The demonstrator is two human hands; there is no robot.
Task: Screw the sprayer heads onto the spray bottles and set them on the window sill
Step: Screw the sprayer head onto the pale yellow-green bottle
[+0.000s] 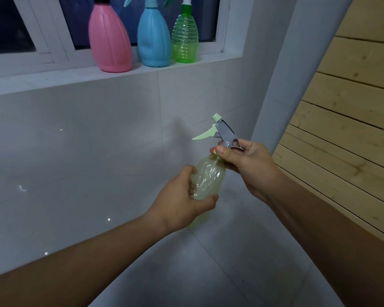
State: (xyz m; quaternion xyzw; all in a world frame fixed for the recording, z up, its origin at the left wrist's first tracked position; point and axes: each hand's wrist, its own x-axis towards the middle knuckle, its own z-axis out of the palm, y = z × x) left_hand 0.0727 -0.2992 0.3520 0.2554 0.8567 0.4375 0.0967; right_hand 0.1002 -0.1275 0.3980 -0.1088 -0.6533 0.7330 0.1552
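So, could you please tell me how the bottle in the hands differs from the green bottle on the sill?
The pale bottle is held tilted by the left hand; the green bottle stands upright on the sill. The pale bottle is yellowish and its sprayer head is gripped by the right hand; the green bottle is brighter. Both are see-through and ribbed.

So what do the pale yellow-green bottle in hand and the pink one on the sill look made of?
Pale yellow-green bottle: thin clear plastic, probably; fingers show through its ribbed wall. Pink bottle: opaque plastic, smooth satin sheen.
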